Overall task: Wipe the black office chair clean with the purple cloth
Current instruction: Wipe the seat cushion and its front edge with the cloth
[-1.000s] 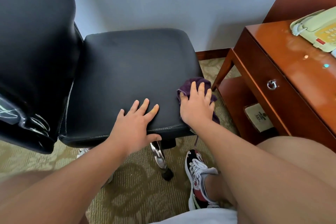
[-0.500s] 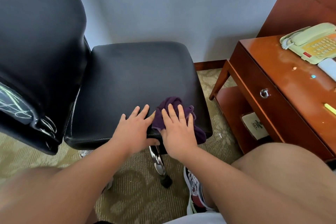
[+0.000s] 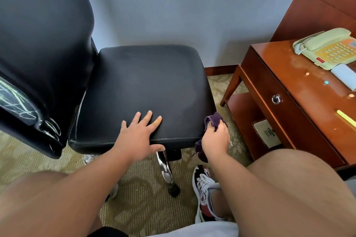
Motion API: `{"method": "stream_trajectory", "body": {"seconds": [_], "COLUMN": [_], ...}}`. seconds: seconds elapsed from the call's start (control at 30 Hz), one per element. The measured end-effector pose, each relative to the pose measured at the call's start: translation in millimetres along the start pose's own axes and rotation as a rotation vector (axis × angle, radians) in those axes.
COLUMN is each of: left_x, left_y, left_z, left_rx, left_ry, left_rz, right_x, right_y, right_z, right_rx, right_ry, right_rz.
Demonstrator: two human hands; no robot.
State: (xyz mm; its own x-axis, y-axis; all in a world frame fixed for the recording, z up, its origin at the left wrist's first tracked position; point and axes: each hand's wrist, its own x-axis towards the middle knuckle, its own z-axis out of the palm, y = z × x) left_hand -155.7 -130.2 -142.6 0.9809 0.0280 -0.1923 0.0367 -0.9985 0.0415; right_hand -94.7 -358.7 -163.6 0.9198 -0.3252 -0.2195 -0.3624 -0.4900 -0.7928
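Wiping at the seat edge of the black office chair (image 3: 146, 86), with the purple cloth (image 3: 213, 120) bunched at the seat's near right corner, just right of frame centre. Gripping that cloth in the right hand (image 3: 215, 138), fingers (image 3: 221, 128) curled round the wad, one tuft poking up above the knuckles and a tail hanging below the wrist beside the seat's side. Hard to tell whether pressed against the leather or only just beside it. Bracing the chair with the left hand (image 3: 138, 136), laid flat on the front of the seat cushion, fingers (image 3: 148, 116) straight and spread, thumb hooked over the stitched front edge. Holding nothing there, only steadying.

Judging from this, seat-edge step in hand and probably well short of finished, with pale scribbles (image 3: 13, 100) showing on the backrest (image 3: 42, 44) at the left of frame. Calling next for either a firm pass down the seat's right side or a carry across to the scribbled backrest, keeping the left hand planted to stop any swivel or roll on the carpet (image 3: 134, 198). Needing care near the wooden desk (image 3: 289, 92) at the right of frame, close by the cloth hand, with a telephone (image 3: 327, 50) on top.
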Motion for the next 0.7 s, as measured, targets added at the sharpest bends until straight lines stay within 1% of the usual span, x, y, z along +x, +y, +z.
{"method": "stream_trajectory", "body": {"seconds": [0.07,0.13,0.23,0.4,0.5,0.57,0.63,0.7], "left_x": [1,1,2,2,1,1,0,-2], "left_y": [0,-1,-1,-1,-1,-2,-2,-4], "left_z": [2,4,4,5,6,7,9,10], "left_rx": [0.009,0.027,0.036,0.031,0.021,0.035,0.053,0.051], "left_ry": [0.009,0.015,0.018,0.037,0.039,0.052,0.067,0.08], "left_rz": [0.0,0.004,0.003,-0.003,-0.013,-0.009,-0.002,0.001], "right_x": [-5,-17,-36,-57,-69,-77,-79,-76], "right_y": [-3,-4,-4,5,8,13,18,19], "right_z": [4,11,21,32,39,46,48,44], "right_rx": [-0.074,-0.229,-0.47,-0.73,-0.757,-0.771,-0.764,-0.734], "right_ry": [0.022,0.022,-0.017,-0.066,-0.112,-0.182,-0.232,-0.226], "right_rz": [-0.004,-0.064,-0.21,-0.492,-0.691,-0.822,-0.87,-0.893]}}
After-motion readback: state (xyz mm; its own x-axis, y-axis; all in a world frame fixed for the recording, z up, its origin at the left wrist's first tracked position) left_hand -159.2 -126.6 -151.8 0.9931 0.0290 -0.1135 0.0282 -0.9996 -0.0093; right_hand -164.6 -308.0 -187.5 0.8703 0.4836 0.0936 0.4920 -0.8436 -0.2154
